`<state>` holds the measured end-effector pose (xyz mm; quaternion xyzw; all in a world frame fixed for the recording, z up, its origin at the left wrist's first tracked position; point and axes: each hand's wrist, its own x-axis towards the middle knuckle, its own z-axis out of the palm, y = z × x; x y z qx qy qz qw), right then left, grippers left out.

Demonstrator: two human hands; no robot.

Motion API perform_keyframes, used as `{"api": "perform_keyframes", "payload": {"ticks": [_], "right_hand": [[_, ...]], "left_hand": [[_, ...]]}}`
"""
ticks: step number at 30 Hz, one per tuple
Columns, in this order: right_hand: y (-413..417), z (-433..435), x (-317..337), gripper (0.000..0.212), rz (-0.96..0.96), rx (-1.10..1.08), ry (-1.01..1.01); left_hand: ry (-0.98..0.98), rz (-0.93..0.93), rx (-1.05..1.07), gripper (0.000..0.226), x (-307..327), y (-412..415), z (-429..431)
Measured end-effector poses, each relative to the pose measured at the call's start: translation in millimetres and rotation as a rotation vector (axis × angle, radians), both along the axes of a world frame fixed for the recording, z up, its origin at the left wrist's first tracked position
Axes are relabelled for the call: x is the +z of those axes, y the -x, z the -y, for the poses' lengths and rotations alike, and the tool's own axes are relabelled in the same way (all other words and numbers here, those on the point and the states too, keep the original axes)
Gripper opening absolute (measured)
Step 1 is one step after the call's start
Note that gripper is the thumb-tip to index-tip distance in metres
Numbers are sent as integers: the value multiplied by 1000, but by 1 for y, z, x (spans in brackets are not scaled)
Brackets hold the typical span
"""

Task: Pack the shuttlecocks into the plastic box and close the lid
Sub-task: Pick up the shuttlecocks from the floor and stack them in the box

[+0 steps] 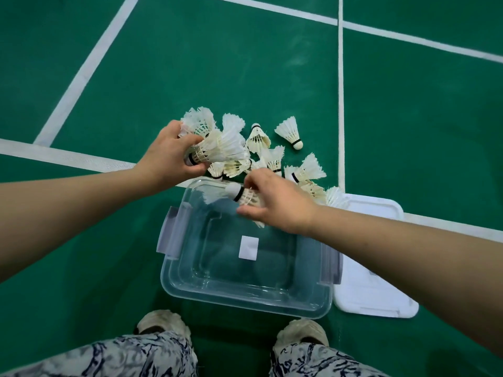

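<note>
At mid-frame the left grip (174, 155) is clutching several shuttlecocks (223, 145) beyond the box (245, 304) while the right grip (275, 204) is pinching a single shuttlecock (241, 194) over its far rim, probably risking loose ones slipping onto the floor (272, 77).

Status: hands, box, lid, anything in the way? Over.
Left hand grips a shuttlecock at the pile. Right hand holds another shuttlecock over the box. Box empty, lid off beside it. Nothing blocking.

The clear rectangular plastic box (246, 257) lies open-topped, nothing inside; the white feathered shuttlecock heap (261, 156) crowds its far rim.
</note>
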<state>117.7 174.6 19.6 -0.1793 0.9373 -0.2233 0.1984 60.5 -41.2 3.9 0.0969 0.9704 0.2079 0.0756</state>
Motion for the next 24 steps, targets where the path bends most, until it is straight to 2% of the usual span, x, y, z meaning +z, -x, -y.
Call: {"api": "perform_keyframes", "payload": {"ticks": [4, 9, 17, 24], "right_hand": [[-12, 18, -21, 46, -23, 95, -74], [-21, 40, -56, 35, -94, 143, -241], [-20, 71, -101, 26, -78, 101, -350], [-17, 80, -114, 34, -45, 101, -396]], "left_hand": [[7, 12, -9, 61, -4, 0, 4], [-11, 20, -12, 58, -8, -1, 8], [-15, 47, -55, 55, -16, 1, 3], [-48, 46, -78, 55, -17, -1, 0]]}}
